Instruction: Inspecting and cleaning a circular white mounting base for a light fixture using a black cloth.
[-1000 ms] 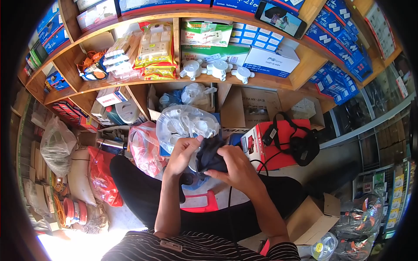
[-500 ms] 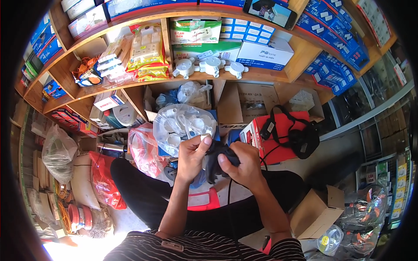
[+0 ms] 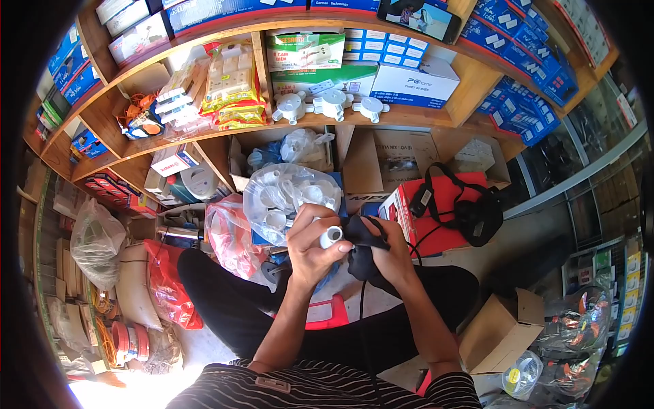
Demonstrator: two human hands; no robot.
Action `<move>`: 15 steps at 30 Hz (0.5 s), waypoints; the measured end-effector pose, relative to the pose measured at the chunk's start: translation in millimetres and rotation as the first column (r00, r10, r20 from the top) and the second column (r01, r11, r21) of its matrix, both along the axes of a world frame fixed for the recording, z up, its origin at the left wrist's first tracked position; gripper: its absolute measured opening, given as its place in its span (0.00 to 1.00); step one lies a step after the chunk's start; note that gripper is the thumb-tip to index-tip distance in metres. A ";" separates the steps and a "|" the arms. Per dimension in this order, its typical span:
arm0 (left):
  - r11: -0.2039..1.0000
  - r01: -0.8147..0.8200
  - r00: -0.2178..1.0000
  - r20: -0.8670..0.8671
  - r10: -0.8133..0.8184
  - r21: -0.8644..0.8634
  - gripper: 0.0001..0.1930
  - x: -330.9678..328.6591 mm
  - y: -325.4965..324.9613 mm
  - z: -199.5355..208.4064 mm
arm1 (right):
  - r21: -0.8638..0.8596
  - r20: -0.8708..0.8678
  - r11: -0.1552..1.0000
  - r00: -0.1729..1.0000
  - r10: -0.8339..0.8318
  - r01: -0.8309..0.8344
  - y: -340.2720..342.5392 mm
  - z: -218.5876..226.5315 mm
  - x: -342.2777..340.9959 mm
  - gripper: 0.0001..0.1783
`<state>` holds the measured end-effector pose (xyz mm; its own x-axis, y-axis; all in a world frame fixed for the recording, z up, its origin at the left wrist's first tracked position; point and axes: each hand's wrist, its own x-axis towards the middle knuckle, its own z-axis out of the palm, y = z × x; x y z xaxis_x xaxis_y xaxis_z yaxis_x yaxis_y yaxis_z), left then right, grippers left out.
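Note:
My left hand [image 3: 310, 253] is closed around a small white plastic fitting [image 3: 332, 236]. Its round, hollow end shows between thumb and fingers. Beside it my right hand [image 3: 394, 258] grips a bunched black cloth [image 3: 363, 262], which lies close against the fitting; whether they touch I cannot make out. Just beyond my hands is a clear plastic bag [image 3: 262, 183] full of white round fittings. Three white round junction boxes [image 3: 333, 104] stand in a row on the shelf above.
A red box [image 3: 436, 235] with a black strapped device [image 3: 477, 215] sits to the right. An open cardboard box [image 3: 501, 334] stands by my right knee. Red bags [image 3: 167, 286] lie at left. A lit phone [image 3: 422, 19] leans on the upper shelf. A black cable [image 3: 363, 300] hangs before me.
My left hand has turned the white fitting so its open end faces me. My right hand and the black cloth have shifted slightly, with the fingers now more behind the cloth.

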<state>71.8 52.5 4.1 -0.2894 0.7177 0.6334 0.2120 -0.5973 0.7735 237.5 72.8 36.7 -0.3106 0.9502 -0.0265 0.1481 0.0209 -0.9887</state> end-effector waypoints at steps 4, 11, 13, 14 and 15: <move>0.997 0.048 0.999 -0.014 -0.049 -0.065 0.28 -6.4 -1.2 4.3 | 0.158 0.013 0.983 0.996 0.091 -0.092 -0.2 9.9 3.5 0.18; 0.753 0.473 0.833 -0.047 -0.552 -0.457 0.33 -40.9 -2.2 11.8 | 0.292 0.260 0.947 0.964 0.059 -0.137 2.1 10.9 8.1 0.17; 0.714 0.546 0.818 0.095 -0.567 -0.438 0.34 -42.7 -6.4 16.3 | 0.354 0.285 0.919 0.956 0.070 -0.172 1.8 13.4 7.3 0.17; 0.675 0.616 0.784 0.233 -0.575 -0.406 0.35 -43.1 -8.7 17.8 | 0.352 0.286 0.919 0.955 0.072 -0.175 2.3 16.9 8.4 0.17; 0.675 0.615 0.785 0.236 -0.573 -0.406 0.35 -45.1 -9.8 14.9 | 0.377 0.296 0.897 0.948 0.118 -0.230 3.8 21.4 10.6 0.16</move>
<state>26.7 42.8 19.0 0.2614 0.9444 0.1996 -0.1442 -0.1663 0.9755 248.1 76.6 58.2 -0.5071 0.8268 0.2433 0.3544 0.4573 -0.8157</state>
